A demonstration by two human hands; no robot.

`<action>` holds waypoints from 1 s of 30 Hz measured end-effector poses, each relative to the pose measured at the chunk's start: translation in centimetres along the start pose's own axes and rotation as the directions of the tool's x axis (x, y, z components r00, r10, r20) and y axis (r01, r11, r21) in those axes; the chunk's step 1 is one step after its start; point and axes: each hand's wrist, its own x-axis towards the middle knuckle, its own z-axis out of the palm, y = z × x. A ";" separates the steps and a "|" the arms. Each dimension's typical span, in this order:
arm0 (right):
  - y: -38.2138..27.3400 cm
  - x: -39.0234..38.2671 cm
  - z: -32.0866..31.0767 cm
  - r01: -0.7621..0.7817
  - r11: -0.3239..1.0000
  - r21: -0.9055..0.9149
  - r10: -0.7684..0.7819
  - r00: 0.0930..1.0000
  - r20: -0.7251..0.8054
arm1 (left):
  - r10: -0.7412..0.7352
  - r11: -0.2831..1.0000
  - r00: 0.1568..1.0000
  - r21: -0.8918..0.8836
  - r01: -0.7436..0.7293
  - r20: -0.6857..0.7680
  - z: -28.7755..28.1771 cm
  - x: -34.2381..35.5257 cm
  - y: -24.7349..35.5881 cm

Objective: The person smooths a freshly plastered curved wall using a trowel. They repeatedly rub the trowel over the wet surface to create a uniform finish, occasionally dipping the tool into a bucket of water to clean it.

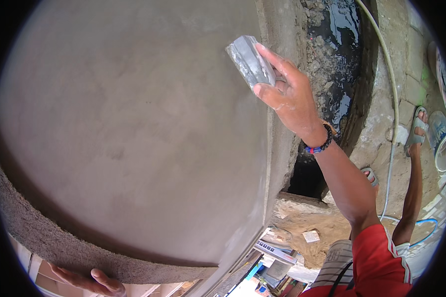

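My right hand (287, 91) grips a grey, cement-smeared block (252, 62) between thumb and fingers. The block's exact kind is unclear. It lies against a broad, smooth, wet-looking grey plaster surface (134, 114), close to its right edge. A dark braided bracelet and a red sleeve show on that arm. At the lower left, my left hand (89, 283) is by the underside of a rough, curved cement ledge (84, 250). Its fingers are stretched out with the thumb apart, and part of the hand is cut off by the lower rim.
A ditch of dark water (343, 54) with rubble runs along the right of the plaster. Beyond it lies a pale hose (389, 64). Sandalled feet (417, 131) stand near a clear bucket (440, 148). A white tile piece (311, 236) sits on the sandy ground.
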 end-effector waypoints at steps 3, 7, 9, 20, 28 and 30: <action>1.7 -0.5 3.0 0.190 0.943 -0.272 -0.214 0.975 -0.062 | -0.011 1.000 0.999 -0.023 0.011 -0.031 0.3 0.1 0.2; 3.1 -5.8 4.1 0.163 0.909 -0.383 -0.175 0.984 0.002 | 0.007 1.000 1.000 0.011 -0.007 -0.005 -0.1 0.0 -0.1; 3.3 -7.7 2.7 0.134 0.904 -0.405 -0.129 0.991 0.041 | 0.022 0.999 1.000 0.023 -0.022 0.006 -0.2 -0.1 0.0; 2.0 -0.3 3.0 0.182 0.900 -0.396 -0.242 0.964 -0.107 | -0.017 1.000 1.000 0.019 0.018 -0.022 0.2 0.2 0.3; 0.5 -6.6 -2.4 -0.473 0.694 0.543 0.366 0.881 0.300 | 0.029 0.997 0.999 0.073 -0.030 0.019 -0.3 0.1 0.1; 0.0 -4.8 -3.2 -0.537 0.387 0.749 0.393 0.831 0.393 | 0.019 0.997 1.000 0.076 -0.020 0.017 -0.2 0.2 0.2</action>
